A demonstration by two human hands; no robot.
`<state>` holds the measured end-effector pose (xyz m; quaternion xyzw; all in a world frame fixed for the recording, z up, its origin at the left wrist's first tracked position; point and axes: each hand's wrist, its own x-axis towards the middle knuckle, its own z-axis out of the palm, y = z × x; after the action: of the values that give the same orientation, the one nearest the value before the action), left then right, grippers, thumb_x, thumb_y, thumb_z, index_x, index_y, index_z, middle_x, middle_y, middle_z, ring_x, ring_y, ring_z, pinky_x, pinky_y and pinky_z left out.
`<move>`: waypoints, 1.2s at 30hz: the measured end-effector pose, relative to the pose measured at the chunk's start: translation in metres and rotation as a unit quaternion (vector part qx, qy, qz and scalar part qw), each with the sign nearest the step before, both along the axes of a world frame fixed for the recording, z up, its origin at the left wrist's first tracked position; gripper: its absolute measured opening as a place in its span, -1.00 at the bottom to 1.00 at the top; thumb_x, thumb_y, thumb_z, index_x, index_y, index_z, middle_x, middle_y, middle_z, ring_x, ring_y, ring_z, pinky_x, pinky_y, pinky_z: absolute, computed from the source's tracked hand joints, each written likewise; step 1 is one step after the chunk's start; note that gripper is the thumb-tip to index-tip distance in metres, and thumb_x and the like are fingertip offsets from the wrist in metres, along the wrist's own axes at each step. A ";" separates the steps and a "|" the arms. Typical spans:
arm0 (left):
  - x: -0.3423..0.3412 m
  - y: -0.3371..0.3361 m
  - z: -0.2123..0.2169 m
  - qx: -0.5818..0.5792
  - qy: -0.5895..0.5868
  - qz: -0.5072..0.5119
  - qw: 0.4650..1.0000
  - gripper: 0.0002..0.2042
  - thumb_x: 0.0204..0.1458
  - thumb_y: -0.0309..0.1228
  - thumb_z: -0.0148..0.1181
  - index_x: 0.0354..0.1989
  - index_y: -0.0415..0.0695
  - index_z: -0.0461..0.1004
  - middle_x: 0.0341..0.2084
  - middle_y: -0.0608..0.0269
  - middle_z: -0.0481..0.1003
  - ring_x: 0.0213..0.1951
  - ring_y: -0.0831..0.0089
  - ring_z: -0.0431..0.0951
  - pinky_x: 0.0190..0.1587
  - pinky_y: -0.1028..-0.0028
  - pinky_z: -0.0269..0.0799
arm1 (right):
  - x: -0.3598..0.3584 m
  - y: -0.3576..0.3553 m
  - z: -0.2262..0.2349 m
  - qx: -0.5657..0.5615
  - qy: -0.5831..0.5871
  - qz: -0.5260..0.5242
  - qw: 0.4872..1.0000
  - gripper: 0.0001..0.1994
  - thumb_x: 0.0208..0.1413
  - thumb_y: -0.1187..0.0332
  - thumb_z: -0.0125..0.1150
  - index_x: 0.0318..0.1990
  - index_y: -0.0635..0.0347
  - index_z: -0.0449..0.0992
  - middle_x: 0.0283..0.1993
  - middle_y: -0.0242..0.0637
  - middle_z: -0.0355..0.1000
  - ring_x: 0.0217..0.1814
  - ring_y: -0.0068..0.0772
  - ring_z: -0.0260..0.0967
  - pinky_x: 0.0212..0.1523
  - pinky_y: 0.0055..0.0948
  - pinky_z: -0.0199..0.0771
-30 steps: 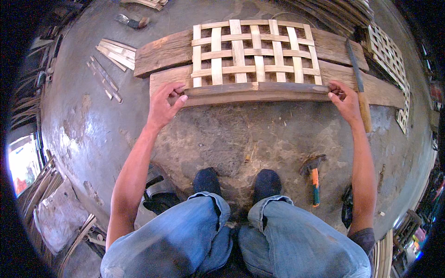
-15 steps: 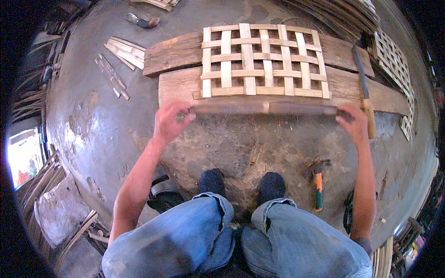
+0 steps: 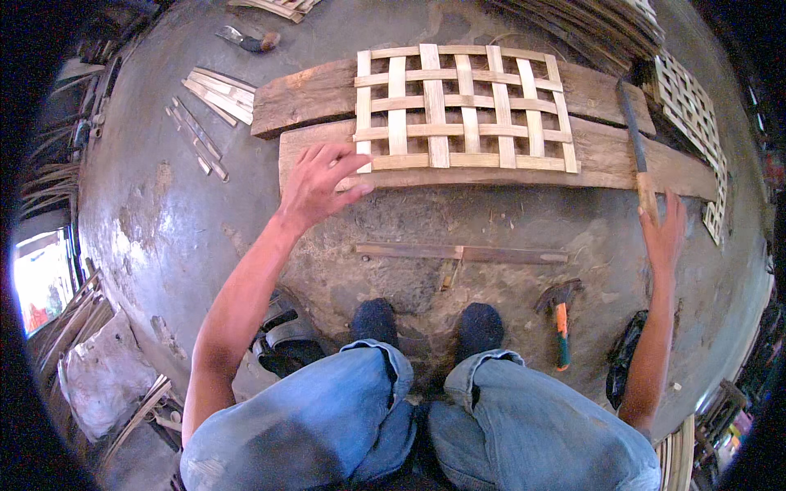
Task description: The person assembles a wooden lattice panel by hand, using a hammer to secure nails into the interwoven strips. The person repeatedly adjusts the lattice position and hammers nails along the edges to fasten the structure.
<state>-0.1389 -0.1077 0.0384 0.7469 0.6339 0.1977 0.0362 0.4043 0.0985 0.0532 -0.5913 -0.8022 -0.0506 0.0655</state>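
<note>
A woven panel of pale flat strips, probably bamboo (image 3: 435,106), lies across two rough wooden boards (image 3: 311,139). My left hand (image 3: 315,182) is at the panel's near left corner, thumb and fingers apart; whether the fingertips touch the strips I cannot tell. On the right, a long-bladed knife (image 3: 632,123) rests over the boards with its wooden handle toward me. My right hand (image 3: 665,229) is at the end of that handle, fingers stretched and apart, not wrapped round it. A dark flat bar with a light band at its middle (image 3: 508,254) lies on the floor between boards and feet.
A hammer (image 3: 562,331) with an orange and green handle lies near my right foot. Loose pale strips (image 3: 219,94) and darker sticks (image 3: 195,135) lie left of the boards. Another woven panel (image 3: 692,114) and stacked strips (image 3: 585,33) are at far right. A sandal (image 3: 291,331) is by my left leg.
The flat bar, held between both hands at the boards' near edge, has been let go and now lies on the floor. My left hand moved up to the panel, my right to the knife handle.
</note>
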 end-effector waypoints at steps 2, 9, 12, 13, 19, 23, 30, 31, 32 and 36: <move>0.002 0.021 0.002 -0.005 0.025 -0.022 0.999 -0.61 -0.17 -0.20 0.38 -0.11 0.03 0.53 -0.18 0.31 0.43 -0.04 0.28 0.43 0.01 0.28 0.36 | 0.013 0.020 -0.005 -0.040 -0.033 -0.011 0.999 -0.30 -0.02 0.22 0.35 0.26 0.30 0.22 0.27 0.07 0.22 0.28 0.09 0.19 0.27 -0.13 0.20; 0.008 0.032 -0.005 -0.048 0.065 -0.032 0.996 -0.69 -0.13 -0.17 0.35 -0.23 0.03 0.50 -0.27 0.34 0.38 -0.10 0.37 0.41 -0.04 0.34 0.30 | 0.031 0.040 -0.035 -0.119 0.051 -0.042 0.991 -0.35 0.00 0.23 0.33 0.21 0.35 0.25 0.18 0.06 0.29 0.22 0.04 0.25 0.23 -0.21 0.23; 0.005 0.033 -0.005 -0.036 0.055 -0.040 0.997 -0.74 -0.12 -0.22 0.34 -0.26 0.02 0.51 -0.30 0.36 0.37 -0.12 0.38 0.40 -0.06 0.34 0.28 | 0.023 0.028 -0.039 -0.094 0.130 -0.053 0.986 -0.40 0.01 0.26 0.33 0.18 0.36 0.29 0.12 0.01 0.35 0.17 -0.07 0.30 0.20 -0.27 0.25; 0.004 0.033 -0.004 -0.030 0.046 -0.044 0.998 -0.75 -0.12 -0.23 0.33 -0.26 0.02 0.51 -0.30 0.36 0.37 -0.13 0.38 0.40 -0.06 0.34 0.28 | 0.019 0.019 -0.041 -0.083 0.160 -0.055 0.982 -0.41 0.02 0.27 0.32 0.16 0.36 0.30 0.10 -0.01 0.36 0.16 -0.11 0.31 0.19 -0.28 0.25; 0.006 0.039 0.033 0.145 0.057 0.003 0.988 -0.80 -0.14 -0.28 0.34 -0.31 0.05 0.56 -0.27 0.38 0.40 -0.13 0.36 0.42 -0.05 0.28 0.31 | -0.039 -0.039 0.005 -0.116 0.306 -0.068 0.943 -0.40 -0.02 0.28 0.32 0.17 0.33 0.29 0.11 0.01 0.35 0.13 -0.09 0.34 0.16 -0.25 0.30; 0.008 0.075 0.082 0.242 -0.033 0.021 0.970 -0.88 -0.03 -0.36 0.30 -0.39 -0.11 0.54 -0.39 0.25 0.43 -0.45 0.34 0.50 -0.43 0.38 0.43 | -0.062 -0.051 0.038 -0.060 0.289 0.011 0.956 -0.38 -0.03 0.33 0.30 0.21 0.31 0.24 0.13 0.02 0.34 0.18 -0.06 0.31 0.21 -0.23 0.26; -0.007 0.109 0.111 0.216 -0.122 0.070 0.966 -0.70 0.13 -0.22 0.17 -0.44 -0.25 0.51 -0.53 0.13 0.43 -0.48 0.27 0.52 -0.45 0.37 0.41 | -0.163 -0.065 0.134 -0.090 0.257 0.174 0.946 -0.30 -0.08 0.42 0.24 0.29 0.24 0.14 0.16 0.07 0.30 0.21 0.09 0.27 0.22 -0.16 0.26; -0.006 0.111 0.104 0.230 -0.084 0.062 0.968 -0.69 0.13 -0.20 0.16 -0.43 -0.25 0.51 -0.53 0.12 0.44 -0.47 0.25 0.52 -0.44 0.35 0.40 | -0.172 -0.064 0.142 -0.106 0.248 0.198 0.942 -0.29 -0.08 0.43 0.23 0.30 0.23 0.14 0.14 0.08 0.31 0.20 0.11 0.27 0.21 -0.15 0.27; -0.005 0.109 0.101 0.223 -0.092 0.068 0.968 -0.68 0.13 -0.19 0.16 -0.43 -0.25 0.51 -0.53 0.12 0.43 -0.46 0.23 0.51 -0.42 0.34 0.40 | -0.180 -0.062 0.143 -0.127 0.247 0.199 0.940 -0.29 -0.09 0.45 0.23 0.30 0.22 0.14 0.15 0.07 0.31 0.21 0.10 0.27 0.21 -0.18 0.26; -0.002 0.103 0.095 0.205 -0.117 0.086 0.968 -0.67 0.13 -0.17 0.15 -0.43 -0.25 0.49 -0.51 0.10 0.42 -0.43 0.17 0.48 -0.37 0.31 0.39 | -0.203 -0.058 0.145 -0.163 0.255 0.227 0.926 -0.29 -0.08 0.49 0.22 0.31 0.22 0.15 0.16 0.06 0.31 0.19 0.08 0.30 0.19 -0.22 0.28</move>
<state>-0.1408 -0.0045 0.1334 0.6525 0.6333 0.4116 -0.0610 0.2009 0.0405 0.1986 -0.3885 -0.8684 0.2496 0.1809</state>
